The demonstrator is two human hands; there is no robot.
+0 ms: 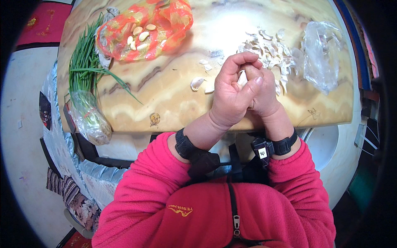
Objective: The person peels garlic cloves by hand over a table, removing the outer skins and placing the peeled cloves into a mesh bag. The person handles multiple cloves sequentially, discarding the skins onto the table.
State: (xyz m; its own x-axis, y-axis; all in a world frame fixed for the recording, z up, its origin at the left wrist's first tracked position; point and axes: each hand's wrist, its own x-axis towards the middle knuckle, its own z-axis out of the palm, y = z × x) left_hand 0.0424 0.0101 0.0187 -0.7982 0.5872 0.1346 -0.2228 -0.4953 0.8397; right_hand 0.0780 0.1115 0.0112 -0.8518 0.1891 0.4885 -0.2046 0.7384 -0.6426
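Cupped against each other over the table's near half are my left hand [231, 90] and my right hand [265, 88]. Between them shows part of a pale garlic clove [242, 78]; the rest of it is hidden by my fingers and palms. My left thumb lies across the right hand. An unpeeled garlic clove [197, 84] rests on the tabletop left of my hands. Just beyond my right hand spreads a pile of dry garlic skins [274, 52]. Several peeled cloves [143, 36] lie on a red-and-yellow plastic bag [173, 23] at the far left.
Green onions [82, 68], their root ends wrapped in clear plastic [90, 121], lie along the left side and overhang the front edge. A crumpled clear plastic bag [322, 55] sits at the right. The marble-patterned tabletop [173, 102] ends just before my body.
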